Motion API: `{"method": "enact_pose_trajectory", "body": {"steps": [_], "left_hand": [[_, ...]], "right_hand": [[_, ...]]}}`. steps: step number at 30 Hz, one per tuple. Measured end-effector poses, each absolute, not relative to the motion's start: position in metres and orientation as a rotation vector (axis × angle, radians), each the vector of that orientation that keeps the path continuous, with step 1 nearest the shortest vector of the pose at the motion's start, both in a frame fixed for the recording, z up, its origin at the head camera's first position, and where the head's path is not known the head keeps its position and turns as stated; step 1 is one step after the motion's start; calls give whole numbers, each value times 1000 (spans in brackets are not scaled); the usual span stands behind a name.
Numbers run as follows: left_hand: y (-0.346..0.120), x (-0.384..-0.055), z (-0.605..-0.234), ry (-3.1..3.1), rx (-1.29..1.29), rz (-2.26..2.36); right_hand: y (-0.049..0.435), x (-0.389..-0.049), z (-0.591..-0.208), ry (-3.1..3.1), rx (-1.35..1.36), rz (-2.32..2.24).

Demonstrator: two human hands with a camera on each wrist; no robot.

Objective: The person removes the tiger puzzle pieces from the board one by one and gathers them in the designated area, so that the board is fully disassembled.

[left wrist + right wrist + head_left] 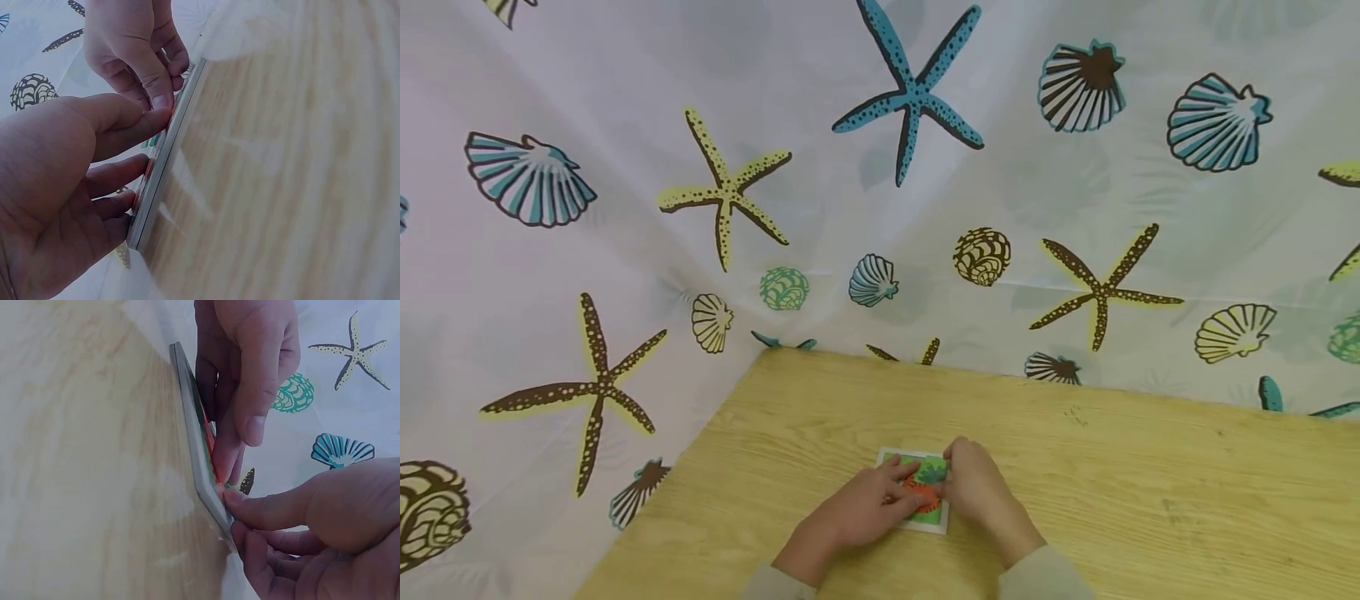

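Note:
A small square picture puzzle board (933, 527) with a white border lies flat on the table. Its picture is green, with an orange-red shape and a dark teal one. The left hand (868, 504) rests on its left part, fingers extended and their tips touching the picture. At the right edge is the right hand (976, 483), its fingers curled and its thumb on the picture, gripping the board's edge. In the left wrist view, the board (164, 162) appears edge-on as a thin layered slab. Both hands hide much of the picture.
The wood-grain table (1150, 492) stretches out to the right and in front of the hands. A white sheet (820, 208) printed with starfish and shells hangs along the table's back and left edges.

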State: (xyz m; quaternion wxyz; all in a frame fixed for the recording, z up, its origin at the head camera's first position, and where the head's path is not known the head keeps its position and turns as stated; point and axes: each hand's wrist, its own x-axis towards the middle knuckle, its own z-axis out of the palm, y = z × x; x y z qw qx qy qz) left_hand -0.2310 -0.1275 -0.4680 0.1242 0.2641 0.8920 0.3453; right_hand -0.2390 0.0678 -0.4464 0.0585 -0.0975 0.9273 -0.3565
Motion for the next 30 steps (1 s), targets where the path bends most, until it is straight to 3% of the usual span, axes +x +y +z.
{"method": "enact_pose_trajectory", "body": {"steps": [14,30], "left_hand": [[-128,-229,-468,2582,776,1011],[-129,-231,-468,2609,777,972]], "right_hand": [[70,-251,-461,2718,-189,-1386],[92,-255,-452,2485,-60,-1567]]}}
